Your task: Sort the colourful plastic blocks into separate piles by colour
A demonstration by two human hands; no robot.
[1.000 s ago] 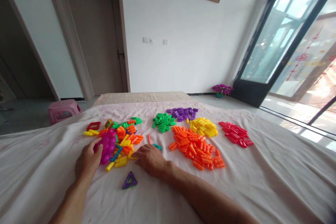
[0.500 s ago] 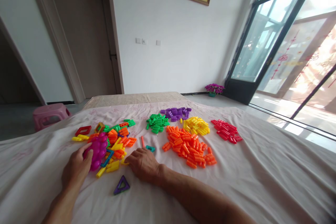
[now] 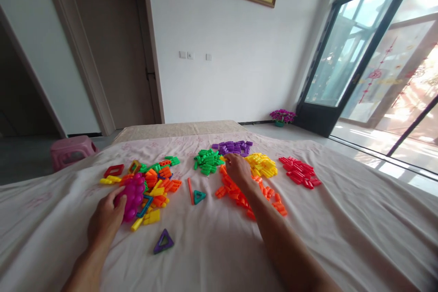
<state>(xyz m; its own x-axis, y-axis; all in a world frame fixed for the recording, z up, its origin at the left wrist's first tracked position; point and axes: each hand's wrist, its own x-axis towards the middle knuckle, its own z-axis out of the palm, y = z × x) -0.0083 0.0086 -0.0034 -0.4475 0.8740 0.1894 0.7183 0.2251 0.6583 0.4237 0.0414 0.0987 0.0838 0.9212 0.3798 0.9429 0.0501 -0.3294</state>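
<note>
My left hand (image 3: 106,212) is closed on the edge of a magenta toy (image 3: 133,197) covered in round bumps, like a bunch of grapes. It rests against a mixed heap of plastic building blocks (image 3: 160,187), mostly orange, yellow and green. Above the orange block pile (image 3: 236,195), my right hand (image 3: 238,169) reaches between the green block pile (image 3: 208,161) and the yellow block pile (image 3: 263,165). A small yellow block (image 3: 223,159) shows at its fingertips, partly hidden. My right forearm covers part of the orange pile.
Purple blocks (image 3: 232,147) lie at the back and red blocks (image 3: 299,172) at the right. A purple triangle (image 3: 164,241), a teal triangle (image 3: 199,197) and an orange stick (image 3: 190,190) lie on the wrinkled cloth (image 3: 212,255). A pink stool (image 3: 73,150) stands at the left.
My right hand has moved from the mixed heap, forward and right to the sorted piles, carrying a yellow block. The teal triangle is now uncovered. My left hand keeps hold of the magenta toy.
</note>
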